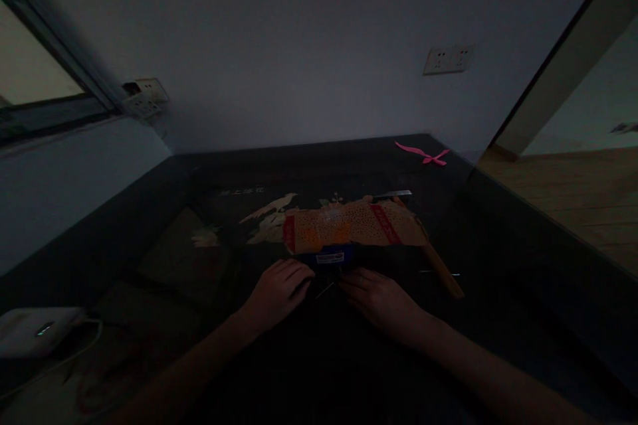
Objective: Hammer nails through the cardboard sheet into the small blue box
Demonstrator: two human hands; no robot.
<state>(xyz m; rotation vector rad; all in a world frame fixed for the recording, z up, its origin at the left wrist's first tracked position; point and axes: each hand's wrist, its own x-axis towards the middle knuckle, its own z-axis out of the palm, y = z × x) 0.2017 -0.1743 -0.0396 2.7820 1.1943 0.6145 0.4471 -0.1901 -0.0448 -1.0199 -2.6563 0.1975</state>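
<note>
Currently, both hands rest low over the dark bench (319, 163), fingertips facing each other with a small gap between them. Left hand (282, 285): fingers bent, thumb underneath; grip looks narrow, but cannot tell whether anything is held. Right hand (379, 295): fingers extended toward the gap, ring on one finger; grip contents cannot be made out in the dim light. A thin metal piece (324, 290) lies slantwise between the hands, with small details beside it too dark to identify. Just beyond the fingertips sits the blue item (329, 257) with a white label, at the near edge of a speckled orange-brown sheet (343, 226) crossed by red bands. To the right, a wooden handle (443, 270) slants away from the sheet; a flat metal strip (399, 194) lies near the sheet's far right edge. Pink ribbon (432, 159) at far right of the bench. White device (40, 331) at left, small display lit, cable attached. On the wall beyond, right side: a socket plate (447, 60).
</note>
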